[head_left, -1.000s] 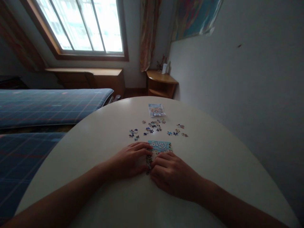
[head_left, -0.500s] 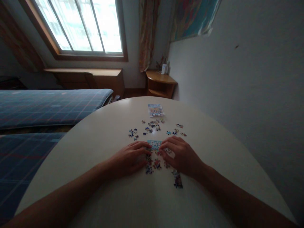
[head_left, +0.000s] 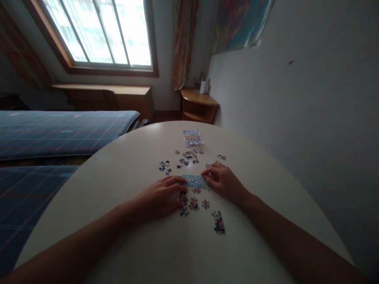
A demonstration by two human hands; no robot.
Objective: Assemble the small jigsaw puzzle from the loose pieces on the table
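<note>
A partly joined jigsaw puzzle with a light blue lettered top strip lies on the white round table. My left hand rests flat along its left side, fingers stretched out and tips on the edge; it covers part of the left column. At the strip's upper right corner, the bent fingers and thumb of my right hand close on the puzzle's edge. Below the strip are a reddish cluster of pieces and a single loose piece. A joined dark section sits apart at the lower right.
Loose puzzle pieces are scattered beyond the hands, with a smaller group to the left and others to the right. A printed picture packet lies farther back. A plaid mattress is left of the table; a wall stands right.
My right hand has shifted up from the puzzle's right side to its upper right corner, uncovering more of the lettered strip and a loose piece. My left hand stays nearly in place.
</note>
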